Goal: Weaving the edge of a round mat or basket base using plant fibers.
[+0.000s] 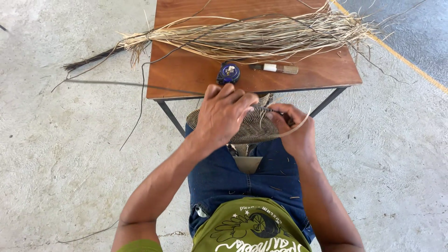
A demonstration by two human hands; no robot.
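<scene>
The person wears an olive-green T-shirt with short sleeves; one sleeve edge shows left of the shirt's chest print. That print, in the middle of the shirt front, is a dark round emblem with a leaf-like or hand-like shape beside it, small white stars above, and curved white lettering around it. Just above the shirt's hem sit dark blue denim jeans, flecked with short pale bits of fibre, with a metal rivet at the left pocket. Both forearms are bare from the sleeves to the hands, which carry no rings, watch or gloves.
</scene>
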